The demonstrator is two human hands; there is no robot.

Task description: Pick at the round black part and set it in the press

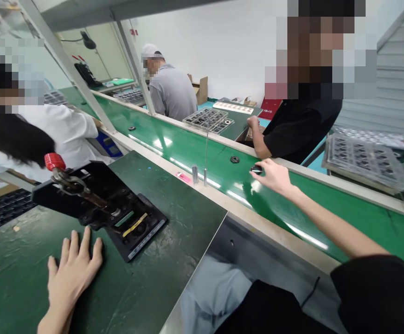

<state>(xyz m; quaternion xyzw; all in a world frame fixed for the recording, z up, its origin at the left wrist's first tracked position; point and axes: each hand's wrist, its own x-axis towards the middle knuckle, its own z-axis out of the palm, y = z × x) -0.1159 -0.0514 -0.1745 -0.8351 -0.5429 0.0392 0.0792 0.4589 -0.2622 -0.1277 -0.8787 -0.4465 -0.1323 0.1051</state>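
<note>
The long green belt (pixel 188 148) runs across the room. Far left, on the near side of the belt, sits a person in a white shirt (pixel 66 132), with a black tray (pixel 7 211) close by. Next, the left hand (pixel 74 271) lies flat on a dark green table (pixel 184 227) on the near side of the belt, fingers spread wide, with nothing seen in it. Just beside it is a black holder with a red-handled clamp (pixel 135 227). Across the belt, a person in a gray shirt (pixel 174 90) bends down. On the belt's near edge stand two little metal posts (pixel 195 174), beside a pink piece (pixel 183 177). A black ring (pixel 234 159) lies on the belt. To its right, over the belt, the right hand (pixel 278 178) pinches a small black round part (pixel 256 170); I can't tell if the part touches the belt. Past the belt are a person in a black shirt (pixel 299 120) and, farthest right, clear trays (pixel 365 162).
</note>
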